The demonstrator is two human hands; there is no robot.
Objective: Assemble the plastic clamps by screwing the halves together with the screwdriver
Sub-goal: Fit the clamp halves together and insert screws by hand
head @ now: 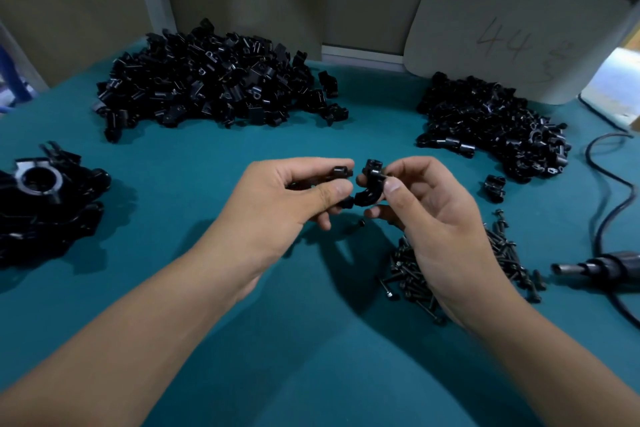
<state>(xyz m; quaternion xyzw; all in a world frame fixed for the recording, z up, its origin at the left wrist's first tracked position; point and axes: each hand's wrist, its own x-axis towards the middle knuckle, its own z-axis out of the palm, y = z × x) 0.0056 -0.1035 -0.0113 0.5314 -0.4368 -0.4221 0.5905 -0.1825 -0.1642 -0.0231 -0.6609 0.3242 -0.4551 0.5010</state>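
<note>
Both clamp halves are in the air over the middle of the green table (242, 340), almost touching each other. The left hand (287, 198) pinches one black clamp half (341, 173) between thumb and forefinger, the other fingers curled below it. The right hand (426, 204) holds the second clamp half (371, 184), a curved piece, between the thumb and the fingertips.

I judge the halves to be light, stiff and smooth plastic. They will not bend, but they can slip or turn in the fingers, so the best hold seems to be on the flat outer sides, leaving free the faces which join and the screw holes.

Both forearms come in from 6 o'clock, with the palms turned toward each other.

The screws (408, 274) lie at 5 o'clock from the hands, partly under the right wrist. The electric screwdriver (602, 267) lies untouched at 4 o'clock. Piles of loose black parts are at 11 o'clock (214, 87) and 2 o'clock (485, 121).
</note>
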